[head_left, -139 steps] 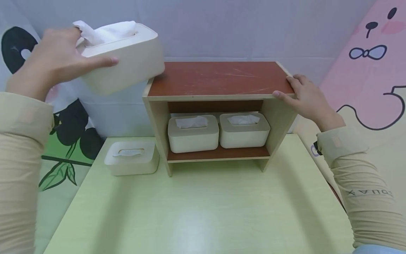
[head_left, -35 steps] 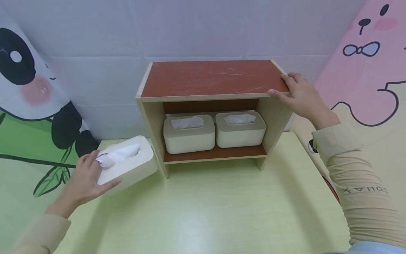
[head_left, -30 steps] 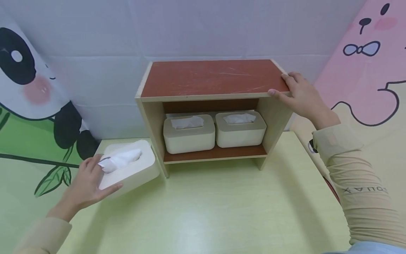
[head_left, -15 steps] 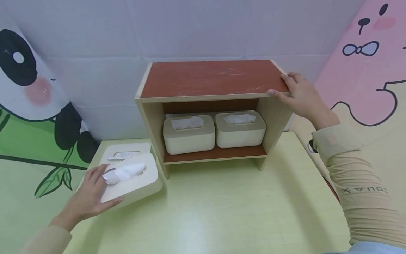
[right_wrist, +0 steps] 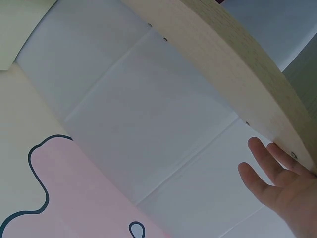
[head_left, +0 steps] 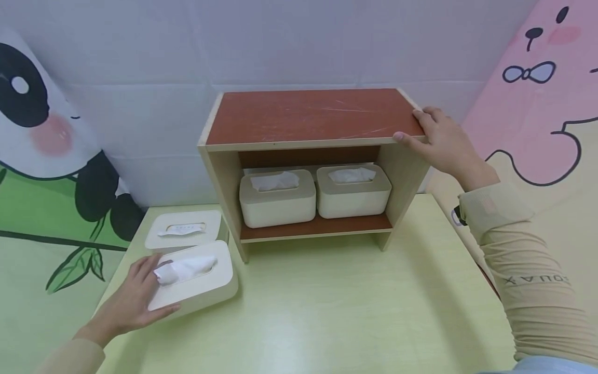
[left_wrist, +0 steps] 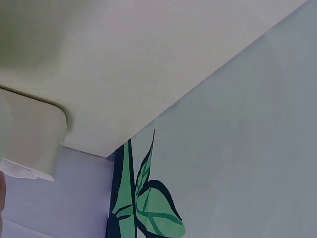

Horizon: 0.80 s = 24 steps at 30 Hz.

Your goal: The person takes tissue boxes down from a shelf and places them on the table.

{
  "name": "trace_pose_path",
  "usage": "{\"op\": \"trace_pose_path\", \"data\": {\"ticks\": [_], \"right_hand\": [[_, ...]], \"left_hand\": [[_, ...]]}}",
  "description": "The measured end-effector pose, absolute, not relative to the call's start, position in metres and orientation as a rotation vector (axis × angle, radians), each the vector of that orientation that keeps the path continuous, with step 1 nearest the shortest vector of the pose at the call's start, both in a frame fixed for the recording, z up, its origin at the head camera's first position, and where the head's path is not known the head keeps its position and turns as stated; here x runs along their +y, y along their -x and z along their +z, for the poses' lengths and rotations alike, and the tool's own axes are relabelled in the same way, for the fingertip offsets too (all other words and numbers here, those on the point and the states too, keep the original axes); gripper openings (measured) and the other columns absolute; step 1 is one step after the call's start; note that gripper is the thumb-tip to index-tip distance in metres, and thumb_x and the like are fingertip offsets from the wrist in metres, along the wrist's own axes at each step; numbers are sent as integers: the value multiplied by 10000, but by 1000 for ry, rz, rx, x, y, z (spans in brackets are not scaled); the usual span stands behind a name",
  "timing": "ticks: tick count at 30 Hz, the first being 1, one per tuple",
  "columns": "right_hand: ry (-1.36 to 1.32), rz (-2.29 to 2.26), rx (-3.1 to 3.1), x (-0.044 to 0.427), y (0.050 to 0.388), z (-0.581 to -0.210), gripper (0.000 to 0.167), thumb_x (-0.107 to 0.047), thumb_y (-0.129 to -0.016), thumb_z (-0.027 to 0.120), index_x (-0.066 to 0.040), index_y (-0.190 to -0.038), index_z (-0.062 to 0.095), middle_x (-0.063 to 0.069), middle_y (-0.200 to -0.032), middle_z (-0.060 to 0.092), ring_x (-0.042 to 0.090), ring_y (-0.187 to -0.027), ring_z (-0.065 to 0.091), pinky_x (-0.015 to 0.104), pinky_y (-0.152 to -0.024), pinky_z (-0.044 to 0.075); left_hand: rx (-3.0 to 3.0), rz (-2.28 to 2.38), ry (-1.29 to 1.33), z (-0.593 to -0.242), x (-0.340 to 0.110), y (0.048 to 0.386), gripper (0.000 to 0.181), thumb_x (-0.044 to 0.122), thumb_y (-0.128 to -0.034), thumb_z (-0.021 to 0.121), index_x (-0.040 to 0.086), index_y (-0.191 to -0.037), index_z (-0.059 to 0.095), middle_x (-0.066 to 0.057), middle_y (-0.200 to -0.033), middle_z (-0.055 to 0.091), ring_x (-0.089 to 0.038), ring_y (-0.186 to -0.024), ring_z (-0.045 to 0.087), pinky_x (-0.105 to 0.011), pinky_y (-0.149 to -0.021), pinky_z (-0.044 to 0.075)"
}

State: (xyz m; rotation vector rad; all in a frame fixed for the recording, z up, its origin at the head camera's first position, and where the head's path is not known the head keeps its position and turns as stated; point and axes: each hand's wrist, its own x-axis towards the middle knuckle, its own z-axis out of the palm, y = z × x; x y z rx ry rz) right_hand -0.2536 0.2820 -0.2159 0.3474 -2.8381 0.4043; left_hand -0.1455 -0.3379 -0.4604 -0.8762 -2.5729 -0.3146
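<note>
The left hand (head_left: 127, 302) holds the white box (head_left: 198, 288) by its left end – thumb along the near side. The box is at the table's (head_left: 327, 301) left, just in front of a second box (head_left: 182, 240); I cannot tell if it touches the table. The right hand (head_left: 446, 144) rests on the shelf's (head_left: 317, 117) top right corner – fingers spread. A third box (head_left: 277, 212) and a fourth box (head_left: 353, 201) sit inside

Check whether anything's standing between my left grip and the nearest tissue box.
Nothing visible is: the left grip holds the near box directly. The rear box lies just behind it and the shelf stands to the right, so neither comes between.
</note>
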Motion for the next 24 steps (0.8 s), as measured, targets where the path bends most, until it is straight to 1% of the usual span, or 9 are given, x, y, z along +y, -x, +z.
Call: {"op": "trace_pose_path", "data": {"ticks": [4, 5, 7, 11, 14, 24], "right_hand": [[-345, 404, -2842, 281, 254, -216, 849, -630, -873, 358, -2, -1431, 238, 265, -1424, 269, 491, -1236, 313, 602, -994, 247], [-344, 404, -2843, 281, 254, -216, 849, -630, -873, 357, -3, -1431, 236, 264, -1424, 267, 488, -1237, 312, 601, -994, 247], [-341, 408, -2844, 281, 254, -216, 846, -627, -874, 359, -4, -1432, 236, 261, -1428, 265, 487, -1240, 311, 601, -993, 249], [-338, 415, -2845, 281, 253, -216, 841, -623, -875, 362, -7, -1433, 236, 252, -1435, 261, 484, -1242, 310, 595, -997, 251], [-339, 420, -2843, 281, 253, -216, 843, -624, -874, 363, -7, -1433, 235, 248, -1438, 258, 481, -1248, 307, 591, -1002, 249], [-341, 421, -2835, 280, 254, -217, 846, -627, -873, 367, -6, -1433, 235, 250, -1439, 255, 469, -1271, 288, 588, -1013, 241]], "left_hand": [[-2565, -309, 895, -466, -342, 146, 724, 637, -640, 674, 17, -986, 529, -301, -1306, 385, -446, -1140, 329, -128, -1074, -34], [-2560, -303, 901, -468, -344, 146, 711, 643, -644, 667, 23, -962, 525, -307, -1298, 389, -444, -1134, 332, -123, -1072, -32], [-2555, -295, 909, -470, -346, 146, 733, 658, -652, 651, 13, -975, 525, -311, -1290, 393, -440, -1130, 335, -121, -1075, -24], [-2547, -278, 918, -474, -349, 147, 658, 671, -659, 634, 60, -867, 504, -315, -1284, 401, -437, -1127, 344, -124, -1081, -13], [-2545, -273, 921, -477, -351, 147, 600, 658, -654, 648, 100, -799, 480, -314, -1278, 406, -428, -1125, 348, -123, -1081, -9], [-2585, -256, 903, -485, -356, 150, 572, 620, -606, 705, 131, -766, 455, -296, -1272, 419, -401, -1121, 345, -105, -1071, -23]]}}
